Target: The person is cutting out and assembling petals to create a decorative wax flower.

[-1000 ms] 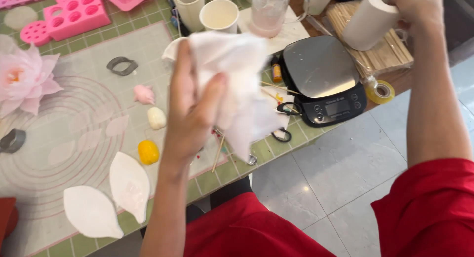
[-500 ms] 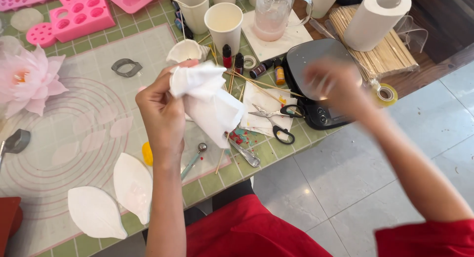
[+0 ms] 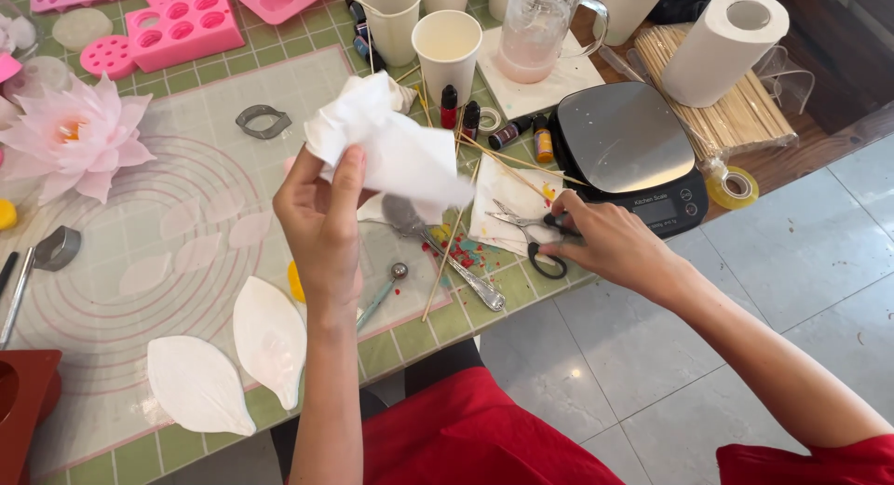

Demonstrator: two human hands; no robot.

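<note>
The table [image 3: 326,47] carried a silicone mat [image 3: 121,215] with two finished white petals [image 3: 270,341]. The left hand [image 3: 321,229] was closed on a crumpled paper towel [image 3: 391,150], raised above the mat. The right hand [image 3: 605,243] gripped small scissors [image 3: 535,238] lying on a stained napkin; no cut was yet visible.

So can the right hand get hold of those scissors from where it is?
Probably yes: the right hand already rests on the scissors, fingers at the black handles, and nothing lies over them on the white tissue.
</note>
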